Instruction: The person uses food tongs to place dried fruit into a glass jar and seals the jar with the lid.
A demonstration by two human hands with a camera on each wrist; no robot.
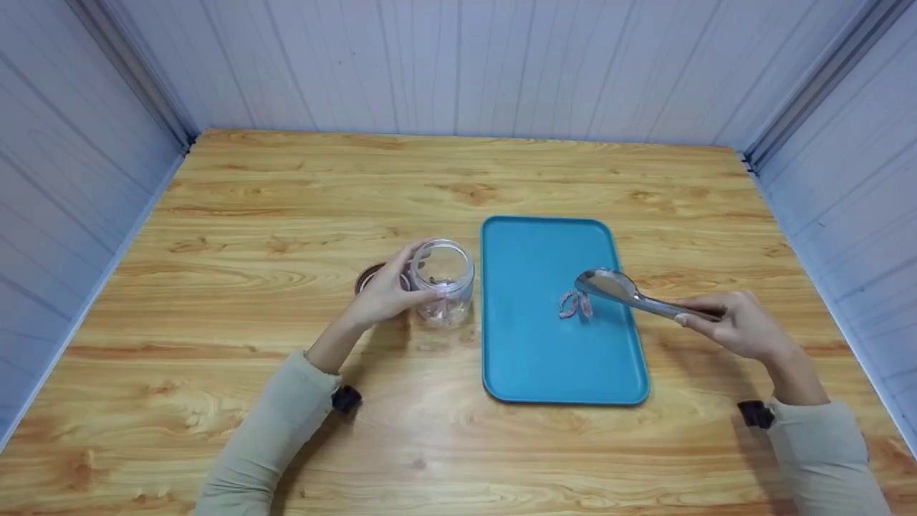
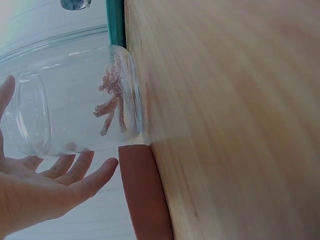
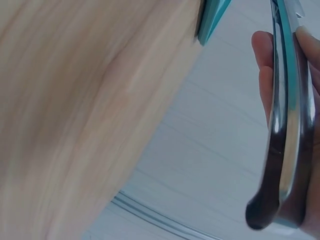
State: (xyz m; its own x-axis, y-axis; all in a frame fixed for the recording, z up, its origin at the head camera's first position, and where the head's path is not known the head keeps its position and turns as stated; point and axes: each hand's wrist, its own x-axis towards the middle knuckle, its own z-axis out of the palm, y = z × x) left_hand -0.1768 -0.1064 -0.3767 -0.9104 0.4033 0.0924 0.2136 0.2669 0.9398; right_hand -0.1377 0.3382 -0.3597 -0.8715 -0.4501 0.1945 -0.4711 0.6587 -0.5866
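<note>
Nearest cam: beige sleeves seen at both forearms. Left hand (image 1: 383,294) was laid vs side of clear glass jar (image 1: 444,283); in left wrist view fingers (image 2: 75,172) were loosely spread along jar wall, relaxed, not clamped. Jar was stood upright on wood surface (image 1: 286,215), lidless, w/ pinkish sugared candy strips (image 2: 112,102) seen inside at bottom. Brown lid (image 1: 367,276) was laid just behind/left of jar. Right hand (image 1: 745,326) was closed round handle of metal spoon (image 1: 623,290); bowl was held over teal tray (image 1: 530,358), next to small candy pieces (image 1: 575,304) on tray. Tray was set just right of jar. White panel walls seen at far end.
</note>
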